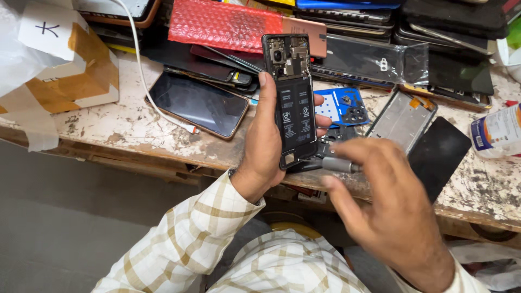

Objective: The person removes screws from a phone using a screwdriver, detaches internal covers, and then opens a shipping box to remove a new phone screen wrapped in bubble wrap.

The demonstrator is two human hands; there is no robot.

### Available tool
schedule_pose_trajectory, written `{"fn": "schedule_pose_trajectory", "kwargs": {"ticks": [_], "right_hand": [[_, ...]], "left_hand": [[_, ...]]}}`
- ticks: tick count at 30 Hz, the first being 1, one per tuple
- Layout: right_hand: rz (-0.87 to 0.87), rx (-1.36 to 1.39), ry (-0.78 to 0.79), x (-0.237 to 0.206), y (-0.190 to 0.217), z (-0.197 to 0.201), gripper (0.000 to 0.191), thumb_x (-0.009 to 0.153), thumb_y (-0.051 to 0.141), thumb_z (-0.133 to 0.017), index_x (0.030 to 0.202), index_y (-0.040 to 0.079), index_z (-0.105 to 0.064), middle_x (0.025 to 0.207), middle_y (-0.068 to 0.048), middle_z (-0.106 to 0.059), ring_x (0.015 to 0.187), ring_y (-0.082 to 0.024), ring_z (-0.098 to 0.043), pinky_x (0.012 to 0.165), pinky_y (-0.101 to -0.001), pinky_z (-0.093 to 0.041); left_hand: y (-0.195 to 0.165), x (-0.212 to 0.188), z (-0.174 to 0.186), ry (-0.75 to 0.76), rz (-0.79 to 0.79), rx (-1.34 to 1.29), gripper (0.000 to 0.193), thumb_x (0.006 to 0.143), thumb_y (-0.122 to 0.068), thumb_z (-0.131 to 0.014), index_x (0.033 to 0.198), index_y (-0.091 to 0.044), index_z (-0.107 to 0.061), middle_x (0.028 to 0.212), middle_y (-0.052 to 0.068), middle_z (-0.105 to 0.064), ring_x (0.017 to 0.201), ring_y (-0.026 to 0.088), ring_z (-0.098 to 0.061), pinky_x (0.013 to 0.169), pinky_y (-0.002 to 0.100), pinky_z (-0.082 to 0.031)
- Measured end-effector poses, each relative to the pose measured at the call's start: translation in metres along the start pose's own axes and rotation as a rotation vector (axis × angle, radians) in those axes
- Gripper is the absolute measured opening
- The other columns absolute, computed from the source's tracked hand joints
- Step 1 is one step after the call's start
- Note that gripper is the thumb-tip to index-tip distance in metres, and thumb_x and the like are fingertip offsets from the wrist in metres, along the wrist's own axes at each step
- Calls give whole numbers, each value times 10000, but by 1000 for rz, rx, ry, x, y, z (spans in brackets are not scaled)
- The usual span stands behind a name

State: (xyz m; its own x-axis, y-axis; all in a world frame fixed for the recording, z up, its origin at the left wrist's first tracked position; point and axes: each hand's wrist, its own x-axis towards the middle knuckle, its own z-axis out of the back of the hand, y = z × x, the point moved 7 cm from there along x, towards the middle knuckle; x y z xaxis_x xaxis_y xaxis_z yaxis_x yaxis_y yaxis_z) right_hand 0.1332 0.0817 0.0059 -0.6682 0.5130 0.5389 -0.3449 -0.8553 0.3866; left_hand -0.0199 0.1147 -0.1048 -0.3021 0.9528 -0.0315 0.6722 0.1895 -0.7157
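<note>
My left hand (264, 142) holds an opened smartphone (293, 97) upright, its back cover off, with the black battery and circuit board showing. My right hand (388, 203) grips a small screwdriver with a grey metal handle (339, 164); its tip points left at the phone's lower edge. The right hand is blurred and sits lower right of the phone. Both sleeves are cream with a tan check.
A worn white bench (130, 127) carries a dark phone with a copper rim (198, 104), a white cable (142, 70), a blue phone back piece (342, 106), a grey phone frame (401, 118), a black panel (440, 154), red bubble wrap (222, 24), stacked phones and a cardboard box (70, 70).
</note>
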Motion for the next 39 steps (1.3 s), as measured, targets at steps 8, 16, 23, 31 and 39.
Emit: {"fn": "schedule_pose_trajectory", "kwargs": {"ticks": [8,16,23,31,39], "right_hand": [[-176,136,-1,-9,-18,-1,194,866,-7,-717,1056,28,-723,1054,-103,-695,971,-199,-704,840,-308,-553],[-194,64,-45,-14,-31,11,186,864,-12,-717,1045,32,-719,1081,-90,-693,987,-205,-696,865,-318,-545],[-205,68,34,-13,-51,-11,213,843,0,-720,1055,23,-724,1085,-106,-681,987,-225,-702,841,-325,-562],[-162,61,64,-16,-47,-21,230,843,5,-722,1073,18,-716,1086,-112,-678,1013,-238,-702,862,-334,-567],[-169,32,-24,-17,-43,3,197,864,-9,-722,1059,11,-711,1090,-120,-692,1000,-227,-701,867,-332,-551]], "left_hand": [[1,4,-2,16,-2,-36,792,1051,-660,-286,1255,40,-595,1056,173,-702,851,210,-726,772,344,-627],[-12,2,2,-14,-35,16,728,1054,-604,-291,1316,11,-578,1119,158,-709,928,206,-718,783,343,-621],[-6,-20,11,62,134,144,704,1048,-585,-308,1287,3,-610,1093,138,-720,992,204,-718,811,347,-618],[19,-16,12,65,233,175,726,1048,-592,-315,1313,19,-604,1105,137,-724,964,212,-730,841,331,-610],[13,-17,15,68,223,178,750,1027,-616,-286,1340,0,-577,1121,157,-704,953,225,-743,828,330,-611]]}}
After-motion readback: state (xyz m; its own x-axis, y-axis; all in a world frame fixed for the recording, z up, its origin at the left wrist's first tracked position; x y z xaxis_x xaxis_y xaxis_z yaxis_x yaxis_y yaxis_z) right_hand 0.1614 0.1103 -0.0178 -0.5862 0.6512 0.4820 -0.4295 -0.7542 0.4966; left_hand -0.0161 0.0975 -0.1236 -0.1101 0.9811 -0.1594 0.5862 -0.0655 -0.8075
